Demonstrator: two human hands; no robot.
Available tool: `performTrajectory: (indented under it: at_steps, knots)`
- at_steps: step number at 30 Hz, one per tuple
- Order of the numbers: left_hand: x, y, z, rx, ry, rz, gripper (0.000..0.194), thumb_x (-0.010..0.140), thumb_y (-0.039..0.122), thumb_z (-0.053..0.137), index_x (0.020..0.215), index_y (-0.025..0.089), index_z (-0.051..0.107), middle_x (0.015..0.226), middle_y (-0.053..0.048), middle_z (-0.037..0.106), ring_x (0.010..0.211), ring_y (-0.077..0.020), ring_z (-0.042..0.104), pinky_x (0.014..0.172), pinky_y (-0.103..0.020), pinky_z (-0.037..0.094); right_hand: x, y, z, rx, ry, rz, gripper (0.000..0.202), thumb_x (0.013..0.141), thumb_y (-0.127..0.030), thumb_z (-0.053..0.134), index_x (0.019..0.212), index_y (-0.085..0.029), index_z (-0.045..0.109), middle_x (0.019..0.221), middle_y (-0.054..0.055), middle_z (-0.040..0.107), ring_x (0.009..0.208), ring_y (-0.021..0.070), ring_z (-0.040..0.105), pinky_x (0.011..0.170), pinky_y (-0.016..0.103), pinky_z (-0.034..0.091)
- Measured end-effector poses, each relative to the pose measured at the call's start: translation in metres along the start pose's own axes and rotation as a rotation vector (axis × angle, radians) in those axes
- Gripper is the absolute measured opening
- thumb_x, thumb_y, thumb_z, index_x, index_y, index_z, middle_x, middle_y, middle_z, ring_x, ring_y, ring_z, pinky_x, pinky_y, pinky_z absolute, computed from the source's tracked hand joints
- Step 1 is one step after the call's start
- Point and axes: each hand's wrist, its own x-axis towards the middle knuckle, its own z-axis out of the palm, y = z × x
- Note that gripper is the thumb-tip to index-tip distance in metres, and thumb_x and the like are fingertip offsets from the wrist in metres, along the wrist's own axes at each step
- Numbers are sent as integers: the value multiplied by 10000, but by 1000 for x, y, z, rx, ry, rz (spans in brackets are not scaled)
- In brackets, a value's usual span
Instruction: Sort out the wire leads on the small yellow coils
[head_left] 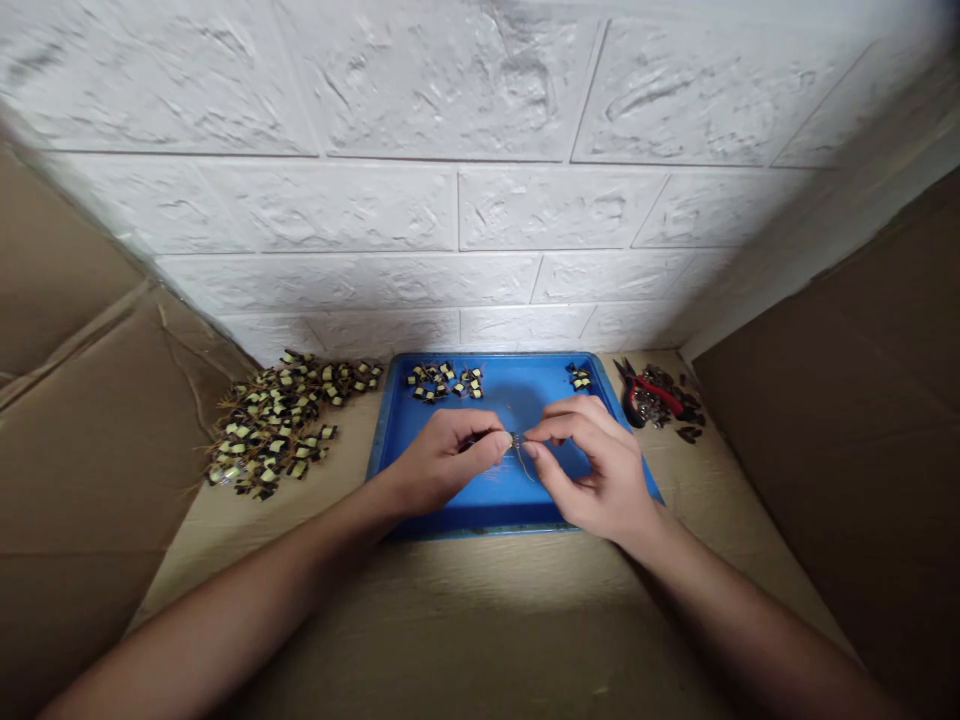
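Above the middle of a blue tray (487, 519), my left hand (457, 450) pinches a small component (509, 440), mostly hidden by the fingers. Thin copper-coloured wires (523, 462) stick out of it to the right and hang down. My right hand (589, 455) has its thumb and forefinger close together at these wires, on the component's right side. Whether the fingertips grip a wire is too small to tell. Several black and yellow components (442, 382) lie in the tray's back left part, and a smaller group (578, 377) sits in its back right corner.
A large heap of black and yellow wired components (277, 420) lies left of the tray. Red-handled pliers (652, 392) rest on small dark and metallic pieces (690, 434) at the right. Cardboard panels (847, 400) flank both sides; a white brick-patterned wall (495, 210) stands behind.
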Motion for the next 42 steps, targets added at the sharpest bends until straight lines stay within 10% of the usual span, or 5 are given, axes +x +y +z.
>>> performTrajectory:
  at_steps: [42]
  knots:
    - [1,-1,7,286,183,124,288,929,248,500,675,133,575,611,36,469,589,-85,416,575,-230,300,1,-2,2,-69,-62,-17,68,901,-142,646,942,-193,660,891,26,704,834,189,654,809,390,418]
